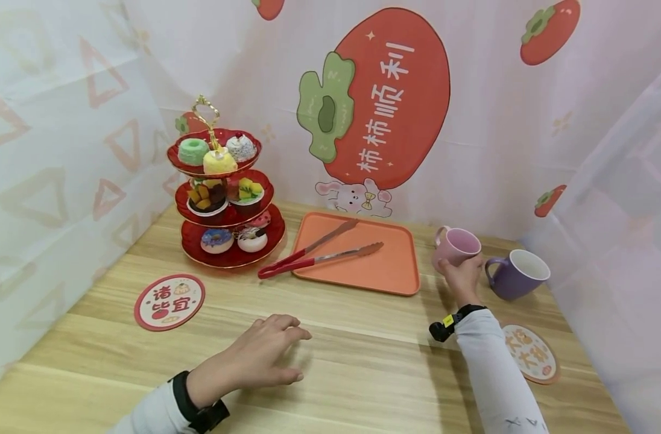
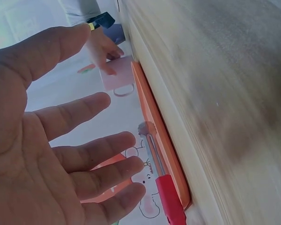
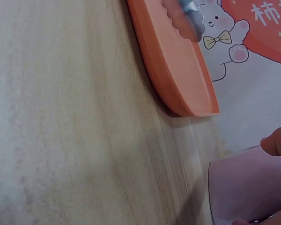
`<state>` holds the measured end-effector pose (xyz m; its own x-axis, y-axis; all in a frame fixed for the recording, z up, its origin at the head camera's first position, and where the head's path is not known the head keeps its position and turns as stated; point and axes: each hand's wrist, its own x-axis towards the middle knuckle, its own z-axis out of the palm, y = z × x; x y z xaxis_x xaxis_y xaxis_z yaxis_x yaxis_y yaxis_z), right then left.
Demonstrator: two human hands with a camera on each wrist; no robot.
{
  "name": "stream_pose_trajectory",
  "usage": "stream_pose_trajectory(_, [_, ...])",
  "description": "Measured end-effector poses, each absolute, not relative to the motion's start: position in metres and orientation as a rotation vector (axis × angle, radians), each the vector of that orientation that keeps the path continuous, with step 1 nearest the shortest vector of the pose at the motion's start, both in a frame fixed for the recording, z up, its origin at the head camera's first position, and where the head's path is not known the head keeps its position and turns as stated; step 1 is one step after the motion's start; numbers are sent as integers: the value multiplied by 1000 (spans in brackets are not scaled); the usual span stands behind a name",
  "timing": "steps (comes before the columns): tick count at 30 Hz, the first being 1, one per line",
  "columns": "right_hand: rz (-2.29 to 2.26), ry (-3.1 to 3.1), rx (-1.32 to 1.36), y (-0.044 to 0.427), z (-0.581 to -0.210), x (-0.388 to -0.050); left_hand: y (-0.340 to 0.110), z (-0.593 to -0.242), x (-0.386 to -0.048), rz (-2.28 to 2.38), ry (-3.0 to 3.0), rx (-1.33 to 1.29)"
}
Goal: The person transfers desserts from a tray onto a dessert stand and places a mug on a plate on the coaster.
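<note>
At the right of the head view, my right hand (image 1: 463,281) grips a pink mug (image 1: 451,250), thumb on its left side and fingers on its right. The mug stands upright on the table with its handle facing the back left. In the right wrist view, the thumb touches the side of the pink mug (image 3: 248,185); most of the fingers are out of frame. Low over the front of the table, my left hand (image 1: 260,355) has its fingers spread and holds nothing. A purple mug (image 1: 516,276) is just right of my right hand.
An orange tray (image 1: 357,274) has red-handled tongs (image 1: 295,263) lying across it. Left of it stands a three-tier red stand (image 1: 230,258) with toy cakes and donuts. One round coaster (image 1: 170,302) lies at left, another coaster (image 1: 532,354) by the right forearm.
</note>
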<state>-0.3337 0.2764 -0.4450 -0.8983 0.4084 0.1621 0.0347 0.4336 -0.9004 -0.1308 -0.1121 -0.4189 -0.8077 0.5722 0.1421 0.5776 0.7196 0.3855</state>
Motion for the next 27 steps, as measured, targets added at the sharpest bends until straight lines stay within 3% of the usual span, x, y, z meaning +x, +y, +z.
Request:
stream_pose_trajectory(14, [1528, -2216, -597, 273, -437, -348, -115, -417, -128, -674, -2931, -990])
stream_pose_trajectory(27, [1516, -2250, -540, 277, -434, -351, -118, -416, -127, -657, -2918, -1002])
